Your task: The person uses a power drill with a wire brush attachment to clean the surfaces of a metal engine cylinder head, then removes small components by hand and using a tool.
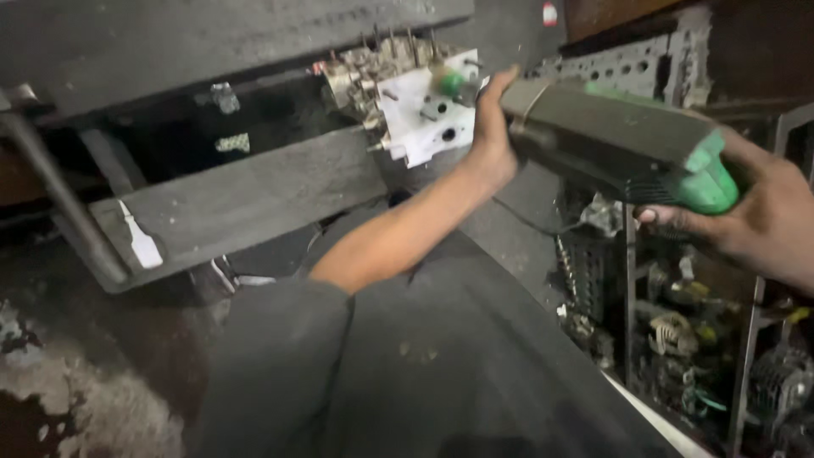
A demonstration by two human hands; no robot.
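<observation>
My right hand (767, 212) grips the rear handle of a dark power tool (610, 140) with a green back end, held up and pointed left. The tool's nose meets a pale metal engine part (407, 97) with several studs sticking up, resting on a dark workbench (246, 199). My left hand (492, 127) reaches forward with the arm stretched out and rests against the right side of that part, next to the tool's nose. A green piece (449, 82) shows on the part near my fingers.
A metal rack (746, 356) at the right holds several greasy engine parts. A perforated metal plate (627, 64) leans at the back. A dark pipe leg (59, 195) runs down at the left. The floor (85, 390) is stained.
</observation>
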